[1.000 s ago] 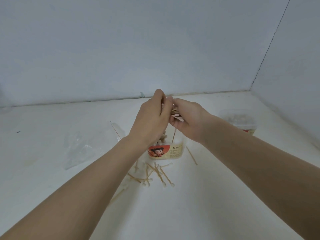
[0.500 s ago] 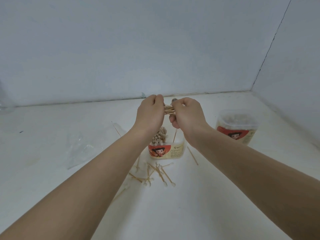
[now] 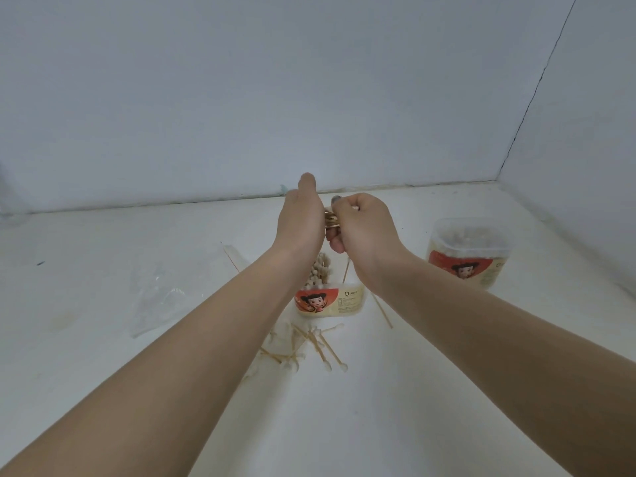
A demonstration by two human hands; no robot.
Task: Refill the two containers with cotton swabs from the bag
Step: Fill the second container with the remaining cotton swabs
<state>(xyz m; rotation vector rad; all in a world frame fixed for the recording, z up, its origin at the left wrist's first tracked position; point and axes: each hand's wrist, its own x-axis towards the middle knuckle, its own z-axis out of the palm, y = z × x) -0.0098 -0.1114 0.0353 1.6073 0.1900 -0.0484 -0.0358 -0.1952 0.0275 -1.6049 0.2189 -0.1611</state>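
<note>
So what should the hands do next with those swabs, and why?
Probably lower the bundle of swabs, gripped by the right hand and steadied by the flat left hand, into the open container right below, which looks only partly filled.

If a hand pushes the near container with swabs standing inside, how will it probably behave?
The near container looks like thin plastic, only partly filled, so it is probably light and would slide easily. Its swabs stand tall and lean, so a quick push may tip it or spill them.

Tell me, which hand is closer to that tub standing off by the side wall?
The right hand. It holds a swab bundle just left of the lidded tub, while the left hand is farther away, beyond the bundle.
</note>
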